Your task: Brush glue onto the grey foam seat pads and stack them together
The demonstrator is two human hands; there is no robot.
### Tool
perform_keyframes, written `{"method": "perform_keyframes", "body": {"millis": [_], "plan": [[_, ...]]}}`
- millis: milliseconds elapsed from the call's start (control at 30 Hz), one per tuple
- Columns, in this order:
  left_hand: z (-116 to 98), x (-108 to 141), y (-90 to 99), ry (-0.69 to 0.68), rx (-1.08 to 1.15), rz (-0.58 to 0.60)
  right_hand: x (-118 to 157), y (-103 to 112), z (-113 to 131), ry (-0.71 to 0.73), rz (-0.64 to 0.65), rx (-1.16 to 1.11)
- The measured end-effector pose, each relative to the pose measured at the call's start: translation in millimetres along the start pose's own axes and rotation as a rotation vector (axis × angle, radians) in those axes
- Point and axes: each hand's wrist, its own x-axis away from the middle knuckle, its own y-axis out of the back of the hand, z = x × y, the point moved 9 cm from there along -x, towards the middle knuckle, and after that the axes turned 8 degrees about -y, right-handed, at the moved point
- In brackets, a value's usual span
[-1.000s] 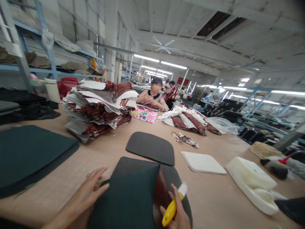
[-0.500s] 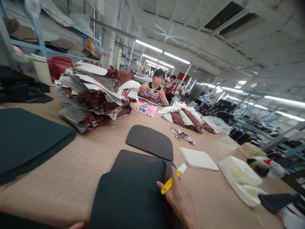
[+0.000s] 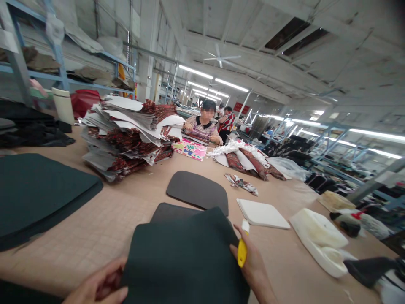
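Note:
A dark green sheet (image 3: 183,257) with rounded corners lies in front of me, partly over a dark grey panel (image 3: 171,211). At its left edge, my left hand (image 3: 101,280) has curled fingers and the thumb near the lower corner, gripping that edge. My right hand (image 3: 249,257) is closed around a small yellow-handled brush (image 3: 242,251) with a white end, and its fingers also touch the sheet's right edge. Another dark grey panel (image 3: 198,190) lies flat just beyond.
More dark green sheets (image 3: 47,190) are piled at left. A tall stack of patterned and white pieces (image 3: 129,135) stands behind. At right lie white pads (image 3: 262,213) and a cut-open white container (image 3: 319,236). A co-worker (image 3: 205,122) sits across the table.
My left hand has come into view at the sheet's left edge. The sheet's top right corner has shifted, and my right hand has moved right and down, turning the brush more upright.

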Motion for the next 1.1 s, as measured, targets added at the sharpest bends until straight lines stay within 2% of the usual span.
{"method": "perform_keyframes", "body": {"millis": [133, 233, 300, 467, 700, 967, 1100], "plan": [[-30.5, -62.2, 3.0, 0.092, 0.204, 0.106, -13.4, 2.5, -12.8, -0.085, -0.017, 0.104], [-35.9, -88.7, -5.9, 0.114, 0.221, 0.155, -17.8, 2.1, -29.9, -0.116, -0.037, 0.147], [-31.9, -89.7, -11.3, 0.127, 0.22, 0.176, -16.0, 2.1, -39.0, -0.126, -0.037, 0.15], [-24.4, -71.5, -15.3, 0.147, 0.191, 0.222, -0.9, 4.7, -47.5, -0.14, -0.048, 0.143], [-20.8, -75.4, -13.9, 0.059, -0.048, 0.212, 20.2, 7.3, -45.1, -0.107, -0.111, 0.093], [-26.0, -77.9, -16.8, 0.02, -0.119, 0.255, 18.4, 6.5, -45.9, -0.078, -0.135, 0.046], [-27.5, -73.8, -16.6, 0.017, -0.257, 0.32, 17.2, 3.4, -47.1, -0.074, -0.112, 0.107]]}}
